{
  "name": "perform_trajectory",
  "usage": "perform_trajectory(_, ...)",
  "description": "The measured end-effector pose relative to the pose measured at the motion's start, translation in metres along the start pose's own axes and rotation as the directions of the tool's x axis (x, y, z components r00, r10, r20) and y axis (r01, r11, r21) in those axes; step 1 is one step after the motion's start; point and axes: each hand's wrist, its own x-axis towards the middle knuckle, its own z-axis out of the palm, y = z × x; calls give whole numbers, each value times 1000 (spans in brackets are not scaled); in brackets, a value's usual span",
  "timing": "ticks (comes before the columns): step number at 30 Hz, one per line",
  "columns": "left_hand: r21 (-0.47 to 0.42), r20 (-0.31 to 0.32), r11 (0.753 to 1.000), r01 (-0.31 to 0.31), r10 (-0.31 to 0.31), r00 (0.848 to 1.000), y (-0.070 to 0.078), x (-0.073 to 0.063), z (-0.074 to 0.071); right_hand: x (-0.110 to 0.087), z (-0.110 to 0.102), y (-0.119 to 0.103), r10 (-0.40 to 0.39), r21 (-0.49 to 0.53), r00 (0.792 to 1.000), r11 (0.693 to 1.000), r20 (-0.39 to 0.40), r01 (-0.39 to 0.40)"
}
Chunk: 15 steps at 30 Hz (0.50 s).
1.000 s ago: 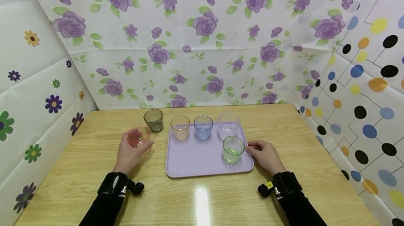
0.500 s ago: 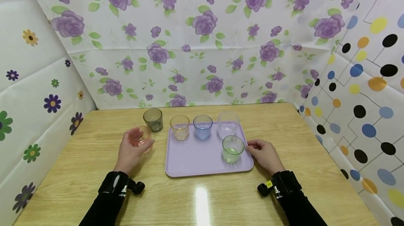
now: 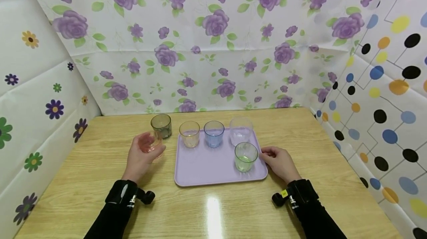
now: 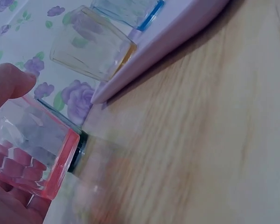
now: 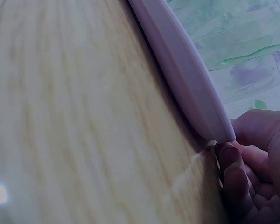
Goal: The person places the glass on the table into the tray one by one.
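My left hand [image 3: 137, 162] holds a pink glass [image 3: 151, 143] between thumb and curled fingers, left of the tray. In the left wrist view the pink glass [image 4: 32, 149] shows a thick base raised off the table. With thumb and curled fingers, my right hand [image 3: 281, 164] grips the right edge of a light purple tray [image 3: 207, 172]; the right wrist view shows the thumb at the tray's rim [image 5: 191, 79] and fingertips low beside it. A green glass [image 3: 246, 158] stands on the tray near that hand.
On the tray's far side are an amber glass [image 3: 189, 135], a blue glass [image 3: 214, 134] and a clear glass [image 3: 241, 132]. A dark grey glass [image 3: 161, 126] stands on the wooden table [image 3: 166, 209] just behind the pink glass. Patterned sheets enclose the back and sides.
My left hand has raised the pink glass a little off the table, slightly up and to the right. My right hand stays at the tray edge.
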Motion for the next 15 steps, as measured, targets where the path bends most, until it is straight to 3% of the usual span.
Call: perform_trajectory(15, -40, 67, 998, -43, 45, 997, 25, -8, 9, -2, -1, -3, -26, -18, 1000, 999, -15, 26)
